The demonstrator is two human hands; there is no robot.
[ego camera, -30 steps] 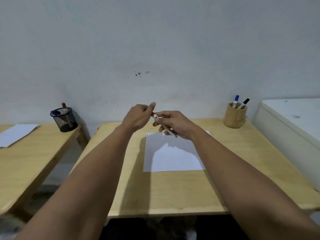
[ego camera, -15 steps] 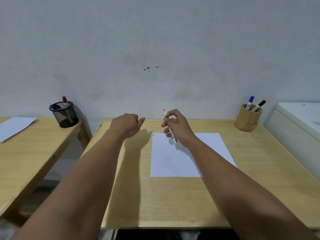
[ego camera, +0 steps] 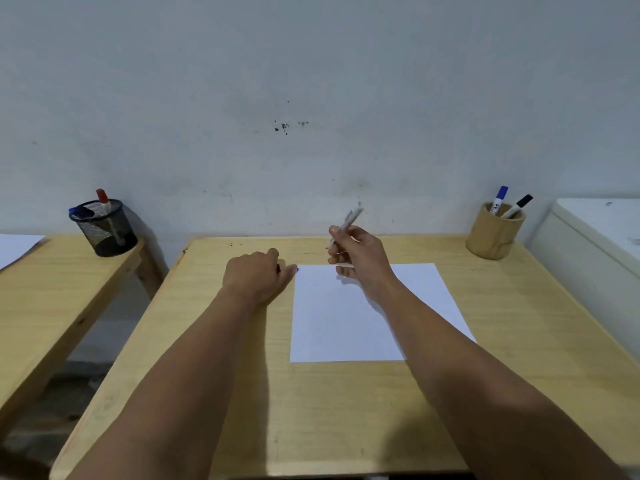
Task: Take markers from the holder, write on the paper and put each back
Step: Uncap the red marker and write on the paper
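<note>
A white sheet of paper (ego camera: pixel 343 327) lies on the wooden table (ego camera: pixel 311 410). Above its far edge my right hand (ego camera: pixel 356 258) grips a white marker (ego camera: pixel 350 218), which is blurred and tilts up and to the right. My left hand (ego camera: pixel 256 275) rests as a fist on the table, touching the paper's far-left corner, and a bit of dark red cap (ego camera: pixel 278 268) peeks from its fingers. At the far right corner stands the wooden holder (ego camera: pixel 493 237), with a blue-capped marker (ego camera: pixel 500 199) and a black-capped marker (ego camera: pixel 519 204) in it.
A second wooden table (ego camera: pixel 52 306) on the left carries a black mesh cup (ego camera: pixel 104 230) with a red and a blue marker, plus a sheet of paper (ego camera: pixel 15 245). A white cabinet (ego camera: pixel 595 244) stands at the right. A wall rises just behind the tables.
My hands pulled apart after uncapping the marker. The left fist went down to the table by the paper's corner. The right hand turned the marker so that it points up and to the right.
</note>
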